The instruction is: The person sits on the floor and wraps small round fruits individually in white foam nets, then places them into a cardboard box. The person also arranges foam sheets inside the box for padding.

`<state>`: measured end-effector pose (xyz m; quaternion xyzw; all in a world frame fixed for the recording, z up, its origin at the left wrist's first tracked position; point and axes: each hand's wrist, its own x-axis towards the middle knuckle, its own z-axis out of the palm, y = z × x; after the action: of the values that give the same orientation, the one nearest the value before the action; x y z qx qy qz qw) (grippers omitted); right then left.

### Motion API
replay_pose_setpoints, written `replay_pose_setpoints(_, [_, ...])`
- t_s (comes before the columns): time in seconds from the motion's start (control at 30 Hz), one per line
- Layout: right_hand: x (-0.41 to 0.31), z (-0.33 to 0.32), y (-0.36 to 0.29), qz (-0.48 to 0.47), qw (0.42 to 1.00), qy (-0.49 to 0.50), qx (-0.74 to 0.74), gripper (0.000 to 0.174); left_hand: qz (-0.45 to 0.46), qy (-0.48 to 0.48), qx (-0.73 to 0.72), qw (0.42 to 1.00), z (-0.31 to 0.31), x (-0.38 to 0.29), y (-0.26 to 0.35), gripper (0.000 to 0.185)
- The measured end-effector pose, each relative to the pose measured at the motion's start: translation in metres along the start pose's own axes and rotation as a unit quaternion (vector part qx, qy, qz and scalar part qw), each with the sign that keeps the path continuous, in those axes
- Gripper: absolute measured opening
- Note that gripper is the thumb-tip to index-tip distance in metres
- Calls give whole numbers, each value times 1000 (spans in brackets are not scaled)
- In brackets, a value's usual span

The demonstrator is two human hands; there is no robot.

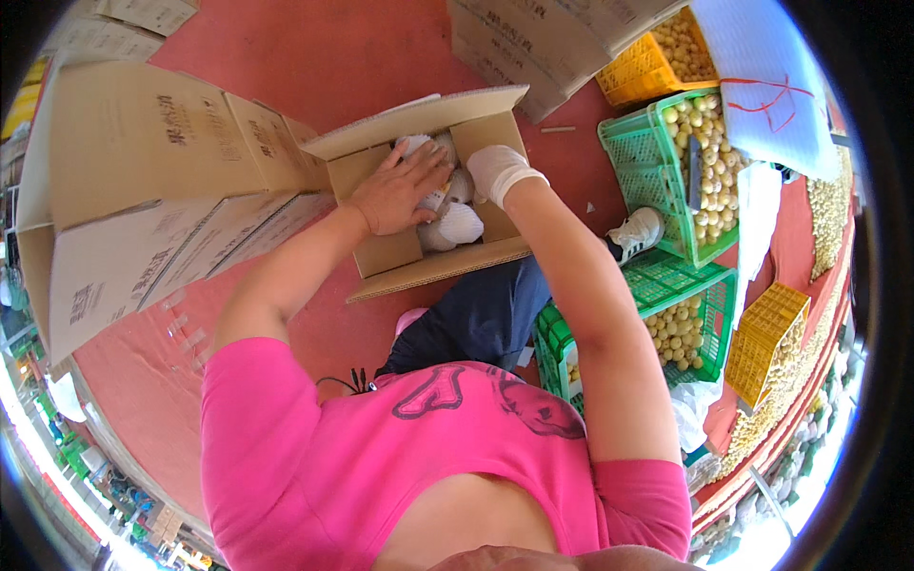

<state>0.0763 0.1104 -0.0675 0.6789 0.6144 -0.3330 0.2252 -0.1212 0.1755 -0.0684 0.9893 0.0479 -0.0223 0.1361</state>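
An open cardboard box [389,253] lies before me, its long flaps raised. Inside it are several round things in white foam net sleeves [460,225], probably fruit. My left hand [403,189], bare, lies palm down over them, fingers stretched out and a little apart. At the box's right end, my right hand [503,175] reaches in, wearing a white glove. Its fingers are curled downward and their tips are hidden, so whether it grips anything does not show. A bit of printed wrapping or label [434,200] shows between the hands.
Cardboard boxes [143,143] stand at left, with another carton [528,50] beyond. At right, green crates [632,168] hold round yellowish fruit, a dark flat object [694,173] lying on one load. Yellow crates [764,342] stand farther out. A shoe [638,232] rests by the crates on red flooring.
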Motion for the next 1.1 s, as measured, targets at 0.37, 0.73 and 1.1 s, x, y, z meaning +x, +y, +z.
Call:
replay_pose_setpoints(0.37, [-87, -1, -25, -144, 964, 196, 111, 26, 40, 20, -16, 999, -41, -20, 26, 19])
replay_pose_setpoints(0.73, [-81, -24, -85, -147, 984, 95, -17, 31, -90, 146, -30, 985, -84, -123, 31, 21])
replay_pose_setpoints(1.1, [-11, 33, -158, -301, 946, 115, 37, 36, -44, 205, -46, 977, -61, -109, 19, 43])
